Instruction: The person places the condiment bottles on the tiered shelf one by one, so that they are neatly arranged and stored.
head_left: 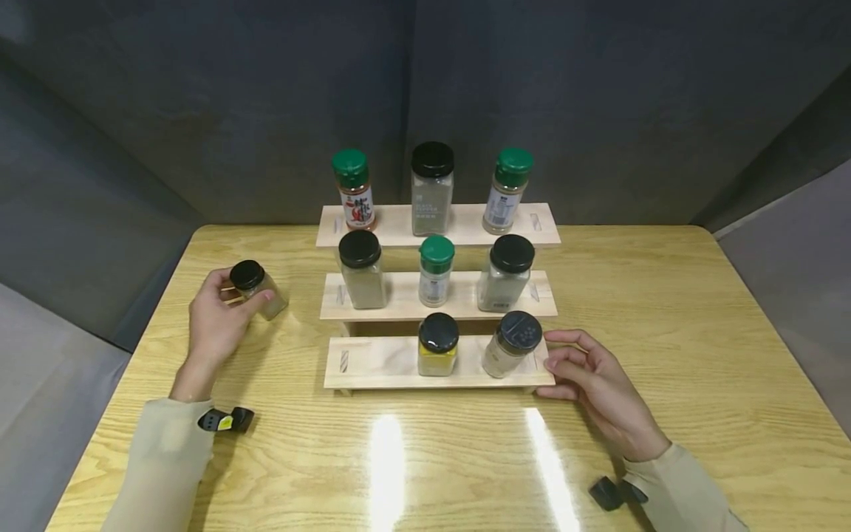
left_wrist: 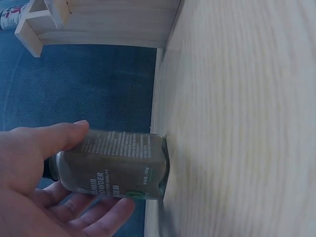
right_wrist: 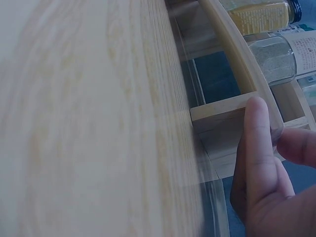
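On the left, my left hand (head_left: 218, 314) grips a black-lidded spice jar (head_left: 271, 299), thumb on one side and fingers on the other. Its label shows partly covered lettering ending in "POWDER" in the left wrist view, where the jar's base (left_wrist: 162, 168) is at the tabletop. My right hand (head_left: 601, 384) is at the right end of the bottom shelf (head_left: 379, 362) of a wooden tiered spice rack. In the right wrist view, thumb and fingers pinch the shelf's end (right_wrist: 274, 116). A yellow-filled jar (head_left: 436, 360) and a tilted-looking shaker jar (head_left: 505, 355) stand on that shelf.
The middle shelf (head_left: 405, 295) bears two black-lidded jars and a green-lidded bottle (head_left: 435, 284). On the top shelf (head_left: 392, 230), a black-lidded jar (head_left: 432, 196) stands between two green-lidded bottles. Dark cloth (head_left: 465, 89) hangs behind the wooden table (head_left: 279, 473).
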`<state>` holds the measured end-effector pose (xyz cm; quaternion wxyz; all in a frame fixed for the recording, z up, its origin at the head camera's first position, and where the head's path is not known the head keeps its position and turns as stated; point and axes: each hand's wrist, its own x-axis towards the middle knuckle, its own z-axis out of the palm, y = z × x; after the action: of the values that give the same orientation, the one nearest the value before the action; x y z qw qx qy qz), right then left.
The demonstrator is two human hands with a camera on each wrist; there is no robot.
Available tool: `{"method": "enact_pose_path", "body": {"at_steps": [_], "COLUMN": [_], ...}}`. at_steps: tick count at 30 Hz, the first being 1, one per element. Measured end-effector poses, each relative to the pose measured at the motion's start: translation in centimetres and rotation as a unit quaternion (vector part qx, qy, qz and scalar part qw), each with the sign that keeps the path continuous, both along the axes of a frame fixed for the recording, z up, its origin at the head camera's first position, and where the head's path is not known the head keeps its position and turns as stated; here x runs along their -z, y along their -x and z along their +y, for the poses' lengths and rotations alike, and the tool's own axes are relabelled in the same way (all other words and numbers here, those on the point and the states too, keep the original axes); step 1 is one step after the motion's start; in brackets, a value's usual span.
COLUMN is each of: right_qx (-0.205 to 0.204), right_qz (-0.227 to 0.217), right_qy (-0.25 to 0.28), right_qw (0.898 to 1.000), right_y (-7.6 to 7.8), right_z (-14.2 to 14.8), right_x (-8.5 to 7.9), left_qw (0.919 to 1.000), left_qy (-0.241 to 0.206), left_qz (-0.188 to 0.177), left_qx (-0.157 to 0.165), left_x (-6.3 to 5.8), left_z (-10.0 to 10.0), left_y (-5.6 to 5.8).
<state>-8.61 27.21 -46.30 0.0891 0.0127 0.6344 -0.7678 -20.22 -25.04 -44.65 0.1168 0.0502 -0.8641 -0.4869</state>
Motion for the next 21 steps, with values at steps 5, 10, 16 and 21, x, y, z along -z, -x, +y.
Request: {"method": "enact_pose_path", "body": {"at_steps": [5,10,16,21], "right_qx": [-0.002,-0.008,-0.006,-0.006], "right_qz": [-0.003,-0.001,0.005,-0.001], "right_qy": [-0.001,0.002,0.009,0.013], "right_qw": [1.0,1.0,1.0,1.0], "right_y": [-0.1,-0.1,0.0,0.0], "right_z": [0.0,-0.1,0.0,0.0], "right_x": [0.0,0.1,0.0,-0.1], "left_qw": [0.9999,1.0,0.9995,0.9987], "left_qy": [-0.006,0.001,-0.005,0.0], "left_qz": [0.013,0.007,0.032,0.049], "left_qx": [-0.005,-0.002,0.002,0.014], "left_x": [0.1,0.0,-1.1,-2.4], "left_z": [0.0,-0.3,-0.3,-0.2], "left_y": [-0.2,-0.8,-1.8,-3.0]}}
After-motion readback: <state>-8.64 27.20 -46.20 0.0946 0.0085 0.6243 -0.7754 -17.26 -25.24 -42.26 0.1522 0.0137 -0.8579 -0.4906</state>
